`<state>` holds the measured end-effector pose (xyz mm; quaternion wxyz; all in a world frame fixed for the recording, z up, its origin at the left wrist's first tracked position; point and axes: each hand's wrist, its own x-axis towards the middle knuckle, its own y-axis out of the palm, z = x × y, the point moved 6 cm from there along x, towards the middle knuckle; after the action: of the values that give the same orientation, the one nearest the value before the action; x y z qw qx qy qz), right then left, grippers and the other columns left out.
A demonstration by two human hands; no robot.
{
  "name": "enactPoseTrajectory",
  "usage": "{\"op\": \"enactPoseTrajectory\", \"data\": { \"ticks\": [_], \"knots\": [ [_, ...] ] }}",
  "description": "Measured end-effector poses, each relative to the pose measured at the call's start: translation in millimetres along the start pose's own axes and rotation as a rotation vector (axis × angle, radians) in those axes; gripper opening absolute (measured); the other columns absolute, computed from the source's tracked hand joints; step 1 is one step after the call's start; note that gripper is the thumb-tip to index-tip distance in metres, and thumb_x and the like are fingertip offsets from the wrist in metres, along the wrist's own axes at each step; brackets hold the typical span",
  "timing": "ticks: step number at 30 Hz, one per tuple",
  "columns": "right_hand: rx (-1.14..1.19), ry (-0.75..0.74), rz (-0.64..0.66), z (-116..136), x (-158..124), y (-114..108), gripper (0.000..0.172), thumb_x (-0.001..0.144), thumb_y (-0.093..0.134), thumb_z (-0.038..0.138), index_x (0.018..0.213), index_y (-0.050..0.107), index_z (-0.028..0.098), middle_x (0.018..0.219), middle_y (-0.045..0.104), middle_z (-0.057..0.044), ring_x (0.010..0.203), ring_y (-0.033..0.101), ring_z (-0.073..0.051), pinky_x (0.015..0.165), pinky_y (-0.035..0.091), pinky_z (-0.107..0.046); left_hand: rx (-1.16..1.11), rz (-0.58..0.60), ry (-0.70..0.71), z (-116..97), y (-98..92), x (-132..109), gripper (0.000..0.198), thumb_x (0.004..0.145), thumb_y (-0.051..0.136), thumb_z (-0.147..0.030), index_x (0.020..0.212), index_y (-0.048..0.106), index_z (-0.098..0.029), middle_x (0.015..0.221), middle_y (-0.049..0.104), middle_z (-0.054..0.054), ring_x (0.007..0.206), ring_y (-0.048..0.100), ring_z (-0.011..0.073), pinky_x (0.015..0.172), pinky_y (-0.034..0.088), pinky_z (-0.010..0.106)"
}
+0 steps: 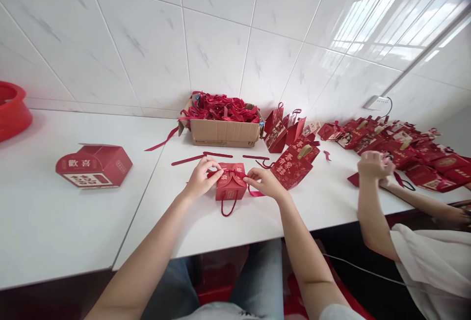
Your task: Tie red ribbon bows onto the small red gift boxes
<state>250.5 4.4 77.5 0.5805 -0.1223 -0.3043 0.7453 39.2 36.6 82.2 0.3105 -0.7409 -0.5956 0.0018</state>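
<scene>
A small red gift box with a cord handle hanging toward me stands on the white table. Dark red ribbon runs across its top. From the left, my left hand pinches the ribbon at the box's upper corner. On the other side my right hand has its fingertips closed on the ribbon too. A loose pink-red ribbon tail hangs under the right fingers. Beyond the box lie several cut ribbon strips.
An open cardboard box full of red ribbons stands against the tiled wall. A larger red box lies left. Red gift bags stand right, with many more boxes beyond. A co-worker's hand works there. A red basin sits far left.
</scene>
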Motion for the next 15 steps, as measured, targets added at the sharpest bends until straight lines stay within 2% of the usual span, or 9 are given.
{"op": "enactPoseTrajectory", "data": {
  "ticks": [2, 4, 9, 15],
  "knots": [
    [0.008, -0.009, -0.003, -2.6, -0.7, 2.1, 0.031, 0.088, 0.054, 0.046, 0.073, 0.059, 0.019, 0.071, 0.060, 0.000, 0.068, 0.056, -0.013, 0.071, 0.050, -0.030, 0.005, 0.005, 0.005, -0.7, -1.4, 0.3, 0.020, 0.083, 0.059, -0.041, 0.080, 0.062, -0.022, 0.096, 0.056, 0.005, 0.095, 0.057, 0.0213, 0.089, 0.050, 0.039],
    [0.026, -0.023, -0.030, -4.1, -0.9, 2.0, 0.032, 0.088, 0.054, 0.046, 0.072, 0.059, 0.019, 0.080, 0.060, -0.002, 0.076, 0.058, -0.014, 0.071, 0.050, -0.029, -0.002, 0.019, 0.014, -1.0, -1.5, 0.6, 0.019, 0.083, 0.059, -0.041, 0.079, 0.061, -0.022, 0.095, 0.057, 0.004, 0.095, 0.057, 0.0209, 0.090, 0.050, 0.038],
    [0.113, -0.042, -0.099, -4.9, -1.0, 0.7, 0.031, 0.088, 0.053, 0.046, 0.073, 0.057, 0.019, 0.119, 0.054, -0.010, 0.110, 0.056, -0.019, 0.084, 0.052, -0.031, -0.046, 0.066, 0.005, 0.2, -0.3, 0.8, 0.021, 0.082, 0.061, -0.039, 0.074, 0.059, -0.021, 0.106, 0.061, 0.007, 0.105, 0.059, 0.0231, 0.094, 0.049, 0.040],
    [0.318, -0.032, -0.075, -3.6, -2.8, 5.2, 0.033, 0.083, 0.062, 0.047, 0.069, 0.058, 0.018, 0.130, 0.050, -0.012, 0.121, 0.054, -0.023, 0.089, 0.053, -0.036, -0.074, 0.148, -0.035, 1.7, 1.7, -0.7, 0.024, 0.081, 0.063, -0.042, 0.072, 0.060, -0.019, 0.117, 0.058, 0.009, 0.111, 0.058, 0.0256, 0.092, 0.051, 0.041]
  ]
}}
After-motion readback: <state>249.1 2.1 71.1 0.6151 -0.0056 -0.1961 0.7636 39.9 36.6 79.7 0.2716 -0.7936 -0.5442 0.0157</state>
